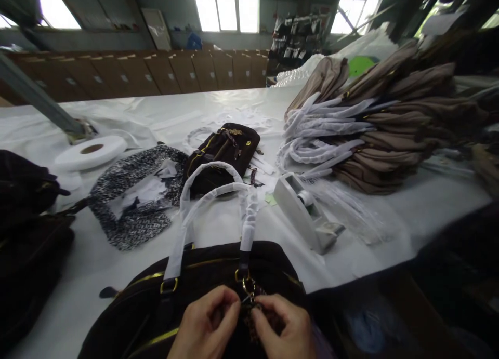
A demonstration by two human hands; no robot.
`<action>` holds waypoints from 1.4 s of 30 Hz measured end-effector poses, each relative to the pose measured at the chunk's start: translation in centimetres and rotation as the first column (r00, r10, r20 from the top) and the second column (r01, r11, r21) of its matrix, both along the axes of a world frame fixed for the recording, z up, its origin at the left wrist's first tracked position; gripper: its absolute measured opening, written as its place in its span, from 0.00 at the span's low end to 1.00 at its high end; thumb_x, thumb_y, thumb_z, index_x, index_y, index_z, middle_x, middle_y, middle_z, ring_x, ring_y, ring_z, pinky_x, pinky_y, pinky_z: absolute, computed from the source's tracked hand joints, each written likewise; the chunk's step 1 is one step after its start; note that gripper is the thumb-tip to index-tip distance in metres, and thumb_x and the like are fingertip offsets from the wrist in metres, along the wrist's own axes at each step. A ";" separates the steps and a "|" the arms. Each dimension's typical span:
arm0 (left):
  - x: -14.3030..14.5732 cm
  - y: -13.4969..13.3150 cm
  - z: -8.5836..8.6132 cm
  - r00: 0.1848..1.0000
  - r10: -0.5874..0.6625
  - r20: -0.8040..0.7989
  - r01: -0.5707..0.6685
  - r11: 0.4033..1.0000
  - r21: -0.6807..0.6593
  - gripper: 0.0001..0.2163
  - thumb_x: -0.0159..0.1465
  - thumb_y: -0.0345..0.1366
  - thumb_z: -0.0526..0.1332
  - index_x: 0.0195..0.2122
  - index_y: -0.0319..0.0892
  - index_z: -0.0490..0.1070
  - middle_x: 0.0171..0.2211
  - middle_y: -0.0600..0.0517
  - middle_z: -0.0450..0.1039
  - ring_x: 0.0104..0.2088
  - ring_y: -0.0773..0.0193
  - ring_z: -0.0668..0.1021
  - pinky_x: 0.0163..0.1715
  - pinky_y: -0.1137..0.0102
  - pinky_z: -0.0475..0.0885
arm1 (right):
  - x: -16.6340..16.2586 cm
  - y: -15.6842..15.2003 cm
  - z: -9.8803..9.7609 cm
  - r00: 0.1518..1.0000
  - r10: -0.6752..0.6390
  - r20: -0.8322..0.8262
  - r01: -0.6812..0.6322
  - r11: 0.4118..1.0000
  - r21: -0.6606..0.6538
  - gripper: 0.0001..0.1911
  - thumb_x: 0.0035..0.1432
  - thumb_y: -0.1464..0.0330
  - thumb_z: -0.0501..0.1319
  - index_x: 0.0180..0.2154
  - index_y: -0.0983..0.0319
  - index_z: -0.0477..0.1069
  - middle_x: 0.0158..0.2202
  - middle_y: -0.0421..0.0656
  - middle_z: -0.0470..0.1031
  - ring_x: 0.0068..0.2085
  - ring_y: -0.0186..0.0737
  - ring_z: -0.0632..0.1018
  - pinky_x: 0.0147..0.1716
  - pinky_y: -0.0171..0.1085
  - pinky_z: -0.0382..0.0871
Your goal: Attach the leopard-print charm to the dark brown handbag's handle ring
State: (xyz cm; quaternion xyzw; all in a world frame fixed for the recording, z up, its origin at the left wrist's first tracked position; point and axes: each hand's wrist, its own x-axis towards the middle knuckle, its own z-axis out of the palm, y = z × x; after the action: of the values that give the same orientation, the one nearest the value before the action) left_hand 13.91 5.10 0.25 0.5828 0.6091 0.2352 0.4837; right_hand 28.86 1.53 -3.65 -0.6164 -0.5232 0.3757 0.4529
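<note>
Nearest the camera, at six o'clock, the left hand (pixel 206 325) and the right hand (pixel 283 328) meet over the top of a dark handbag (pixel 128 317) lying at the near edge of the white table (pixel 218 107). The left hand comes up from below with its knuckles raised, fingers curled and pinched toward the middle; the right hand mirrors it, thumb and forefinger closed on a small gold clasp (pixel 248 289) hanging at the base of a paper-wrapped handle (pixel 212 203), which arches toward twelve o'clock. What the left fingertips grip is partly hidden.

Going left to right across the table: more dark bags (pixel 27 229) at nine o'clock, a white tape roll (pixel 90 151) at ten o'clock, a black-and-white patterned piece (pixel 134 200), a second small dark bag (pixel 224 151) at twelve o'clock, a grey tape dispenser (pixel 306 211) at one o'clock, and a stack of tan bags (pixel 393 122) with wrapped handles at two o'clock
</note>
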 end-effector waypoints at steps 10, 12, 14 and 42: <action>0.1 0.6 0.4 0.974 -0.128 -0.187 0.147 0.984 0.096 0.10 0.58 0.37 0.55 0.20 0.43 0.64 0.19 0.57 0.62 0.21 0.68 0.66 0.21 0.76 0.59 | -0.4 -0.2 -0.8 0.963 -0.016 0.268 -0.079 0.938 0.337 0.08 0.57 0.74 0.55 0.35 0.60 0.72 0.23 0.40 0.74 0.23 0.35 0.74 0.21 0.30 0.65; 0.2 0.6 0.6 0.963 -0.156 -0.219 0.183 0.977 0.110 0.10 0.59 0.36 0.55 0.20 0.43 0.62 0.18 0.57 0.62 0.21 0.68 0.66 0.21 0.76 0.60 | -0.4 -0.1 -0.8 0.952 -0.007 0.307 -0.119 0.914 0.389 0.09 0.57 0.76 0.55 0.37 0.61 0.71 0.26 0.41 0.75 0.25 0.36 0.76 0.23 0.31 0.67; 0.2 0.6 0.9 0.948 -0.185 -0.260 0.222 0.967 0.122 0.10 0.59 0.35 0.55 0.20 0.43 0.62 0.19 0.57 0.63 0.21 0.68 0.67 0.22 0.76 0.60 | -0.2 -0.1 -0.8 0.937 0.012 0.348 -0.169 0.891 0.422 0.11 0.56 0.78 0.55 0.39 0.62 0.70 0.27 0.42 0.76 0.27 0.37 0.76 0.26 0.32 0.69; -0.7 0.7 0.1 0.986 -0.135 -0.093 0.135 0.991 -0.008 0.09 0.56 0.36 0.55 0.21 0.41 0.65 0.19 0.57 0.63 0.21 0.69 0.64 0.21 0.76 0.57 | -0.5 0.1 -0.6 0.892 -0.070 0.446 -0.220 0.794 0.566 0.09 0.56 0.79 0.56 0.39 0.67 0.71 0.26 0.45 0.76 0.26 0.38 0.77 0.25 0.33 0.73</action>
State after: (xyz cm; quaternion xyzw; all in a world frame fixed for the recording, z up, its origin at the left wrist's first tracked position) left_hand 13.26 5.78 0.36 0.6329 0.5902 0.1740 0.4700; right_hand 28.39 1.61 -4.26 -0.4871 -0.7291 0.0567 0.4775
